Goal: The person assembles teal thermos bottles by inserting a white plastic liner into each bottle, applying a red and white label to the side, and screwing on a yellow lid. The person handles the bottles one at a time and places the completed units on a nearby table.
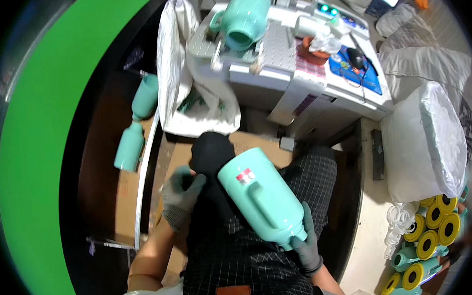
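While the right hand (307, 251) has its grip wrapped around the narrow neck end of a mint-green jug (260, 197), the jug lies slantwise over the checked trousers (316, 177), its broad end beside the black-covered knee (213, 149) and its handle facing up. The left hand (180, 193) is apart from the jug, near that same knee, with fingers curled and thumb bent in; I cannot tell whether anything small is pinched there. As for progress, a red-and-white label (245, 176) already sits on the jug's side near the broad end, so that part looks done. No yellow piece shows on it, whereas several pieces with yellow rims (449, 229), some fitted to mint-green bodies, are heaped at the lower right near a cluster of white rings (400, 218); judging by those, the held jug may be only part finished, though the view does not settle it. A second mint-green jug (249, 17) rests on the counter (278, 37) with its opening toward the person and no label visible on the side that shows. Two more mint-green vessels (130, 146) lie end to end at the left, below the green surface (35, 133); whether they have been worked on cannot be told.
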Tool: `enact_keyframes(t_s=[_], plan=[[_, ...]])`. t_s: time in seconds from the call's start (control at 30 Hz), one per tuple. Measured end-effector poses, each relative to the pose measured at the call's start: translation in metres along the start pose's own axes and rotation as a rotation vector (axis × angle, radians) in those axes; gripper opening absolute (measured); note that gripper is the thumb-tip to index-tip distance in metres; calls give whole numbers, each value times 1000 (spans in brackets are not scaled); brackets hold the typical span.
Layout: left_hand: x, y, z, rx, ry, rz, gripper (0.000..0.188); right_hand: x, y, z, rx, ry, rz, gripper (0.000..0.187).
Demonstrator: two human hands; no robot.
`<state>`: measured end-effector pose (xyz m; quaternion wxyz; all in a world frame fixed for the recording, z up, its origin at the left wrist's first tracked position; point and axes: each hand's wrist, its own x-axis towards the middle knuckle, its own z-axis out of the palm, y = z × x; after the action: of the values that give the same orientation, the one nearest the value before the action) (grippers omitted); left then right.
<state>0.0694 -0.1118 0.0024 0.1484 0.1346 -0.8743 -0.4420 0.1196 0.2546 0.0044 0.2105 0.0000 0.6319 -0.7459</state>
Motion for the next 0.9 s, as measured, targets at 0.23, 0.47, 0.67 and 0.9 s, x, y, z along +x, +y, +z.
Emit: enact_keyframes(t_s=[0.23,0.47,0.67,0.9], plan=[[180,95,36,470,324,804,78,28,-65,-24,284,307,-120,102],[335,87,62,945,313,1177,70,90,-118,-25,127,449,-617,95],[140,130,-33,393,371,1017,81,155,-157,-45,-410,562,-767,88],[15,101,-26,-310,-162,459,91,318,-188,76,-1145,593,-954,98]])
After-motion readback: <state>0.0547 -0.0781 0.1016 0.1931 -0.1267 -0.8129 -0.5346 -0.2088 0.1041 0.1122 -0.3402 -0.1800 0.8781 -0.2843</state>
